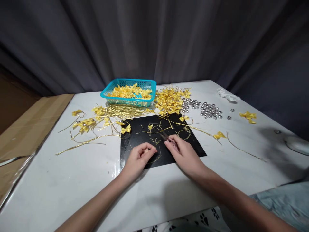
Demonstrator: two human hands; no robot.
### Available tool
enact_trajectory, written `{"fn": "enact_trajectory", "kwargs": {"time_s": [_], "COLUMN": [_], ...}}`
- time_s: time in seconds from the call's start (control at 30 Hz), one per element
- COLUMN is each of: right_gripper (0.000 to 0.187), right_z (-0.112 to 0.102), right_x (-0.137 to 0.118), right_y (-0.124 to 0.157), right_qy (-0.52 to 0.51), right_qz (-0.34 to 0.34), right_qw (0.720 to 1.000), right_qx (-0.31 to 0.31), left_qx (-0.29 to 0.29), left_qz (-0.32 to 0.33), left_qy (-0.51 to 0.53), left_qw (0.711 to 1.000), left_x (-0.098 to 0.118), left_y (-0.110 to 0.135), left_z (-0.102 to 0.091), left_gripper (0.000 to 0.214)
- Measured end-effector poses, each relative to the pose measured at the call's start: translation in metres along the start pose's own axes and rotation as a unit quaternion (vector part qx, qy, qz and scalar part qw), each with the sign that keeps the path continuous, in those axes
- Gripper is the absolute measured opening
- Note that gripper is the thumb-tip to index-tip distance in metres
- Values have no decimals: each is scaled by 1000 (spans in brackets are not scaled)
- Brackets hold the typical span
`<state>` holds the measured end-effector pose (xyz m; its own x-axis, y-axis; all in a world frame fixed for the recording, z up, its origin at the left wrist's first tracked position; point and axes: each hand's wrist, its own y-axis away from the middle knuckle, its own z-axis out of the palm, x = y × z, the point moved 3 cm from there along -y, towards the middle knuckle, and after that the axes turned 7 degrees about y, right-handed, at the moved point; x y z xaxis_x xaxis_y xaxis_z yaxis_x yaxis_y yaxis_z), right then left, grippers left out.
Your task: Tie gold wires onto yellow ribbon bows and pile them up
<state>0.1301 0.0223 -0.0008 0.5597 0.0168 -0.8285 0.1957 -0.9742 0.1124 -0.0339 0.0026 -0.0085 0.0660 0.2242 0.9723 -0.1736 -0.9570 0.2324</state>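
My left hand [140, 158] is closed in a pinch over the black mat [198, 149]. From its fingertips a thin gold cord [160, 154] seems to curve down onto the mat; the pinched end is too small to see clearly. My right hand [184, 153] is wrapped round small scissors [174, 145], their dark blades pointing up and left. Short gold clippings [154, 140] lie on the mat just beyond both hands. A yellow ribbon bow [150, 127] rests farther up, with a looped gold cord [184, 132] to its right.
A turquoise basket [127, 101] of yellow bows stands at the back. Beside it are a heap of corded bows [169, 100] and silver beads [210, 110]. Gold cords [123, 110] lie bundled before the basket. Crumpled white tissue [228, 95] is at back right, cardboard [36, 119] at left.
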Motion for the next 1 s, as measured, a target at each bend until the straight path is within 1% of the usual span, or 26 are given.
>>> {"fn": "enact_trajectory", "kwargs": {"time_s": [0.03,0.1,0.17,0.23,0.3,0.37,0.4,0.47,0.53,0.67,0.87,1.0], "right_gripper": [18,12,10,13,15,15,16,19,21,20,21,19], "right_z": [-4,-8,-8,-6,-1,5,8,11,12,12,13,14], "right_x": [-1,-3,-7,-13,-17,-17,-15,-12,-8,-4,-6,-8], "right_y": [-2,-6,-8,-8,-8,-7,-7,-7,-7,-7,-5,-4], "right_qy": [40,96,116,100,52,10,2,0,1,4,4,17], "right_qz": [-26,-65,-92,-116,-108,-76,-58,-40,-32,-40,-50,-72], "right_qw": [999,992,987,988,993,995,994,993,994,996,995,994], "right_qx": [26,51,52,31,-17,-71,-91,-108,-102,-76,-88,-83], "left_qx": [-3,-10,-14,-17,-17,-17,-16,-15,-9,12,9,7], "left_qz": [1,5,11,16,20,29,36,46,50,49,51,55], "left_qy": [-6,-20,-34,-49,-62,-73,-80,-96,-109,-113,-111,-110], "left_qw": [1000,1000,999,999,998,997,996,994,993,992,992,992], "left_x": [0,2,3,3,2,1,1,0,-1,0,1,1], "left_y": [0,1,2,3,4,4,4,5,5,4,3,3], "left_z": [1,2,2,3,3,2,2,2,1,-1,-2,-2], "left_gripper": [26,26,27,28,29,30,31,31,31,29,30,28]}}
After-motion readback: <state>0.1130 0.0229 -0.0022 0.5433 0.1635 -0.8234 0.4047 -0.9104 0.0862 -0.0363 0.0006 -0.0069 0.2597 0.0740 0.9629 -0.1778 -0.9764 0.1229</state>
